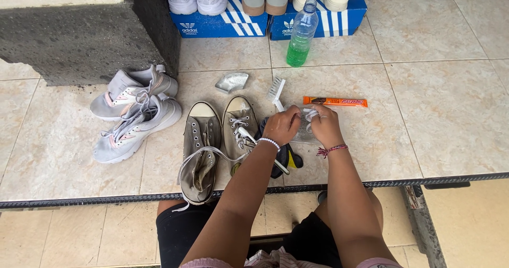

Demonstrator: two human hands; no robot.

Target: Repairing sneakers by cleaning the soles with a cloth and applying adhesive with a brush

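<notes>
A pair of grey high-top canvas sneakers lies on the tiled floor, laces loose. Further off sits a pair of pale grey running shoes, one leaning on the other, beside a dark stone block. Ahead stand a plastic bottle of green liquid, a white brush, an orange tube, a small silver dish, and two blue shoeboxes carrying more shoes.

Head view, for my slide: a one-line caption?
Both hands, left hand and right hand, hold a white shoelace beside grey high-top shoes.
</notes>
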